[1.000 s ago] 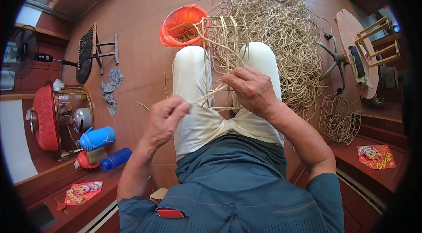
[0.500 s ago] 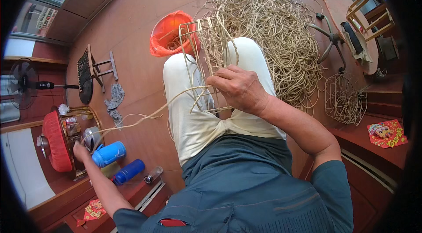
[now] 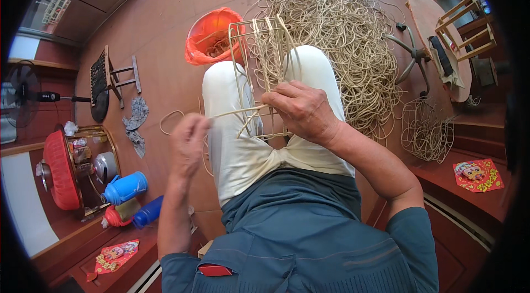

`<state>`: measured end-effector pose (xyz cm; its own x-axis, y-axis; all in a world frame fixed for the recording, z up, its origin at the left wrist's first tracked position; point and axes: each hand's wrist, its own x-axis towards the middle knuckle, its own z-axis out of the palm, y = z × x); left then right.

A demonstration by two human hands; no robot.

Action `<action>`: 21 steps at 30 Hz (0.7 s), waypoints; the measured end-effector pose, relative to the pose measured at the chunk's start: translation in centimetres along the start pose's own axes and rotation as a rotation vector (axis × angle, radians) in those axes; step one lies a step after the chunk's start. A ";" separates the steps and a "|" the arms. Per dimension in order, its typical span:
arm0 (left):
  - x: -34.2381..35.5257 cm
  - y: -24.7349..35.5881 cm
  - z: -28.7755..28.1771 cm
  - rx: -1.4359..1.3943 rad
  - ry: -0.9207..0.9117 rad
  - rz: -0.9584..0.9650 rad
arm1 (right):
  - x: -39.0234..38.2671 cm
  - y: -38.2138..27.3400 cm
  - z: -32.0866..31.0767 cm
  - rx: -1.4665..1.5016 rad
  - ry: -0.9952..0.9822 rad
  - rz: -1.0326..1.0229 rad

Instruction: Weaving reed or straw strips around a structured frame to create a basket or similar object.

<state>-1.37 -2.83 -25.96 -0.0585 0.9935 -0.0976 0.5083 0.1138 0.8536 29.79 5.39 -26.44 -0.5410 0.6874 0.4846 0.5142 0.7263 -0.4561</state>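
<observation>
Between my knees stands an open wire-like frame (image 3: 269, 50) with strands of tan cord wrapped lengthwise over it. My right hand (image 3: 305, 109) is closed at the near part of the frame, its thumb and fingers pinching the cord there. From that grip a length of tan cord (image 3: 236, 112) runs left to my left hand (image 3: 189, 141). The left fingers, slightly smeared by motion, are closed on this cord in front of my left knee. A loose loop of cord shows beyond the left hand. The right fingers hide the exact crossing of cord and frame.
A big heap of tan cord (image 3: 337, 44) covers the floor ahead to the right. An orange-red bag-lined bucket (image 3: 205, 36) stands beyond my left knee. At left are a blue jug (image 3: 126, 188), a small chair (image 3: 113, 80) and a fan (image 3: 25, 96). A wire bundle (image 3: 428, 130) lies right.
My left hand has come in from the far left toward my left knee, and the cord stretch between the hands is much shorter. The right hand has stayed at the frame.
</observation>
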 end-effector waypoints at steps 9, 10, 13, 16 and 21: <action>-4.2 -19.3 -25.5 0.686 0.630 -0.296 | -0.2 0.3 0.4 0.007 0.019 -0.015; -4.7 -20.4 -26.7 0.844 0.641 -0.427 | -0.1 0.3 0.4 0.013 0.017 -0.020; -4.1 -19.6 -25.9 1.274 0.475 -0.775 | -0.2 0.2 0.4 0.008 -0.003 -0.006; 0.1 -12.9 -19.0 1.062 0.523 -0.440 | 0.0 0.2 0.4 0.016 0.031 -0.024; 1.5 1.6 -0.4 0.213 0.131 0.181 | 0.0 0.1 0.2 0.004 -0.025 -0.024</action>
<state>-0.98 -1.16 -24.50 -0.0541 0.9907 0.1251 0.6886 -0.0537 0.7232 29.74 5.47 -26.63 -0.5699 0.6696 0.4763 0.4985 0.7425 -0.4473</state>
